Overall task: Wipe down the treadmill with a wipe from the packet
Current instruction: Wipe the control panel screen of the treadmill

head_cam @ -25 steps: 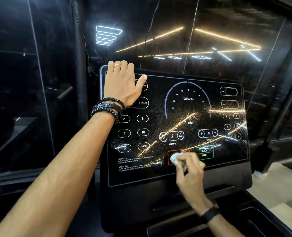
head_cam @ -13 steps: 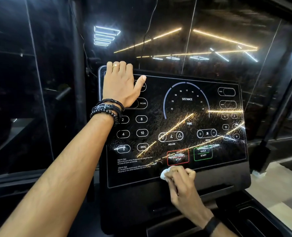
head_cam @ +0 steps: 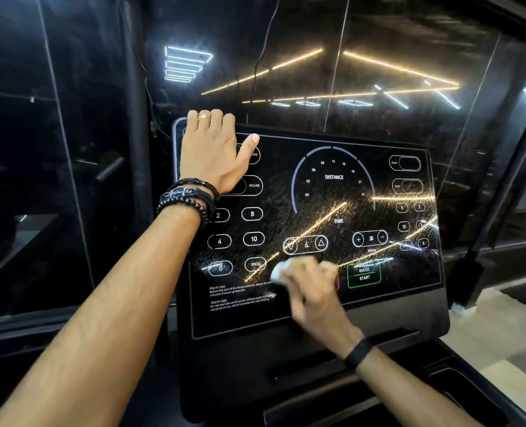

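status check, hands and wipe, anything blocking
Left hand flat on console top corner, fingers over the edge. Right hand grips wipe, on the screen beside QUICK START. Nothing in the way.

The treadmill console point(head_cam: 314, 306) stands ahead, tilted toward the viewer. The left hand point(head_cam: 212, 152) lies on its far left corner, fingers over the far edge. The right hand point(head_cam: 309, 285) sits at the near middle of the panel, left of the quick-start button point(head_cam: 364, 274), with the wipe point(head_cam: 279, 270) at its left, against the panel.
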`<state>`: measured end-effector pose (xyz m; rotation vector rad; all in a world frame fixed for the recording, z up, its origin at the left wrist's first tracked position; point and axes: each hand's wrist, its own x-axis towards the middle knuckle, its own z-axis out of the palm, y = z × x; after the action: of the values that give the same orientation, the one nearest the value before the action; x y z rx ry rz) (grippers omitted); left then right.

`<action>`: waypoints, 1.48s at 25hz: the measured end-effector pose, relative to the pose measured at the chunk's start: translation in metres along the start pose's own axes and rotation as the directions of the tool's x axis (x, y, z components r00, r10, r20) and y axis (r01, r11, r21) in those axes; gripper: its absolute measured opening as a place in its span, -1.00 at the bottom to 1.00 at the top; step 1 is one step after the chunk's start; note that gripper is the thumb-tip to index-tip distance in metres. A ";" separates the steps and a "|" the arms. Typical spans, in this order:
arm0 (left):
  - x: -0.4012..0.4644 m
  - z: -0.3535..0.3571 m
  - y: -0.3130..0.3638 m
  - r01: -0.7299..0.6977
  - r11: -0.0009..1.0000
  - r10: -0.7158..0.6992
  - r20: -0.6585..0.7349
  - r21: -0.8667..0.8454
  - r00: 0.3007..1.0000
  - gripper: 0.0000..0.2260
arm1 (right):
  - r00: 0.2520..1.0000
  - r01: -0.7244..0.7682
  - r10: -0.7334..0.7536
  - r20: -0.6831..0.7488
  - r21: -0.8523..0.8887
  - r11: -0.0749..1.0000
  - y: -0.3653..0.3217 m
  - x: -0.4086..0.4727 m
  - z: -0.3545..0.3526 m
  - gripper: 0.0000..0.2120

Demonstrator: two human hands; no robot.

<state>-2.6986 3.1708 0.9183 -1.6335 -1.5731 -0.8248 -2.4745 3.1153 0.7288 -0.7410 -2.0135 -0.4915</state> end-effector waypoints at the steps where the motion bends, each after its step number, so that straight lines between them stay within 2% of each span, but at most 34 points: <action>1: 0.000 -0.001 0.000 -0.002 1.000 0.002 0.008 0.000 1.000 -0.34 | 0.983 -0.149 0.150 -0.106 0.024 0.989 0.008 0.015 -0.001 -0.61; 2: 0.000 -0.001 0.000 -0.005 1.000 0.005 0.012 0.004 1.000 -0.34 | 0.947 -0.265 0.273 -0.167 0.071 0.962 0.010 0.024 -0.001 -0.66; 3: 0.000 -0.001 0.000 -0.007 1.000 0.007 0.012 0.006 1.000 -0.33 | 0.933 -0.298 0.309 -0.187 0.082 0.951 0.007 0.026 0.002 -0.70; 4: 0.000 0.000 0.001 -0.008 1.000 0.008 0.010 0.007 1.000 -0.34 | 0.952 -0.258 0.265 -0.150 0.068 0.964 0.000 0.019 0.008 -0.71; 6: 0.000 0.001 0.000 -0.006 1.000 0.006 -0.001 0.005 1.000 -0.35 | 1.000 0.028 -0.027 -0.015 0.027 0.999 -0.018 -0.006 0.014 -0.67; 7: 0.000 0.001 0.000 -0.003 1.000 0.003 -0.008 0.004 1.000 -0.35 | 0.987 0.154 -0.154 0.033 0.007 0.988 -0.018 -0.011 0.011 -0.64; 8: 0.000 0.001 0.000 0.001 1.000 -0.001 -0.012 0.004 1.000 -0.35 | 0.975 0.216 -0.215 0.050 -0.018 0.976 -0.011 -0.005 0.006 -0.62; 9: 0.000 0.001 0.000 0.003 1.000 -0.003 -0.009 0.005 1.000 -0.34 | 0.977 0.211 -0.210 0.031 -0.049 0.976 -0.001 0.007 0.004 -0.62; 11: 0.000 0.001 0.001 -0.003 1.000 0.003 0.000 0.006 1.000 -0.33 | 0.995 0.007 -0.013 -0.102 -0.055 0.998 0.016 0.038 -0.002 -0.63; 13: -0.001 0.001 0.000 -0.007 1.000 0.007 0.003 0.004 1.000 -0.33 | 0.948 -0.222 0.220 -0.231 0.018 0.975 0.020 0.055 -0.005 -0.69; 14: -0.001 0.001 0.000 -0.008 1.000 0.008 0.002 0.001 1.000 -0.33 | 0.936 -0.259 0.260 -0.239 0.033 0.965 0.014 0.051 -0.002 -0.71; 15: -0.001 0.001 0.000 -0.008 1.000 0.008 -0.002 -0.001 1.000 -0.35 | 0.946 -0.237 0.240 -0.217 0.039 0.971 0.004 0.041 0.004 -0.71; 17: -0.001 0.002 0.000 -0.005 1.000 0.005 -0.020 0.005 1.000 -0.37 | 0.992 -0.020 0.027 -0.127 0.057 0.998 -0.018 0.013 0.018 -0.64; 19: -0.001 0.004 -0.001 -0.005 1.000 0.005 -0.034 0.009 0.999 -0.39 | 0.986 0.157 -0.152 -0.070 0.075 0.985 -0.027 0.003 0.024 -0.59; 21: -0.001 0.003 -0.001 -0.008 1.000 0.008 -0.036 0.005 0.999 -0.40 | 0.978 0.204 -0.201 -0.055 0.057 0.977 -0.018 0.026 0.019 -0.62; 23: -0.001 0.002 -0.001 -0.009 1.000 0.008 -0.022 -0.003 1.000 -0.39 | 0.991 0.111 -0.109 -0.083 0.023 0.994 0.002 0.058 0.009 -0.67; 24: -0.001 0.002 -0.001 -0.008 1.000 0.008 -0.011 -0.002 1.000 -0.38 | 0.991 -0.001 0.004 -0.137 0.022 1.000 0.015 0.074 0.003 -0.70; 26: -0.001 0.000 -0.001 -0.003 1.000 0.003 0.003 -0.003 1.000 -0.37 | 0.940 -0.209 0.221 -0.261 0.073 0.975 0.031 0.094 -0.007 -0.75; 27: -0.001 0.000 -0.001 -0.001 1.000 0.001 0.002 -0.007 1.000 -0.37 | 0.917 -0.255 0.274 -0.289 0.102 0.962 0.030 0.095 -0.007 -0.75; 28: -0.001 0.000 -0.001 0.001 1.000 -0.001 -0.003 -0.009 1.000 -0.38 | 0.924 -0.240 0.262 -0.279 0.110 0.964 0.023 0.089 -0.004 -0.73; 29: -0.002 0.000 -0.001 0.005 1.000 -0.005 -0.009 -0.008 1.000 -0.40 | 0.958 -0.152 0.171 -0.232 0.096 0.984 0.013 0.078 0.003 -0.69; 30: -0.003 0.001 0.000 0.003 1.000 -0.004 -0.016 -0.008 1.000 -0.42 | 0.988 0.005 0.005 -0.152 0.063 0.998 0.001 0.063 0.007 -0.66; 32: -0.004 0.003 0.000 -0.003 1.000 0.002 -0.038 -0.014 0.999 -0.46 | 0.956 0.292 -0.292 -0.010 -0.021 0.956 0.002 0.055 0.004 -0.67; 33: -0.004 0.003 -0.001 -0.004 1.000 0.003 -0.046 -0.020 0.999 -0.46 | 0.954 0.300 -0.301 -0.002 -0.045 0.953 0.014 0.068 0.001 -0.71; 34: -0.004 0.002 -0.001 -0.003 1.000 0.002 -0.041 -0.029 0.999 -0.47 | 0.981 0.187 -0.188 -0.036 -0.046 0.981 0.027 0.083 -0.001 -0.73; 35: -0.003 0.001 -0.001 -0.002 0.999 0.001 -0.029 -0.035 1.000 -0.47 | 0.992 0.015 -0.016 -0.127 -0.004 1.000 0.035 0.099 -0.006 -0.73; 36: -0.003 0.000 -0.001 -0.001 0.999 0.000 -0.018 -0.034 1.000 -0.48 | 0.970 -0.126 0.137 -0.202 0.066 0.990 0.034 0.109 -0.009 -0.73; 37: -0.003 -0.001 -0.001 0.000 1.000 0.000 -0.012 -0.028 1.000 -0.49 | 0.953 -0.182 0.200 -0.228 0.100 0.978 0.030 0.110 -0.008 -0.72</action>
<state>-2.6996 3.1682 0.9162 -1.6453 -1.5598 -0.8587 -2.4943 3.1666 0.8289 -0.7820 -1.7090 -0.3672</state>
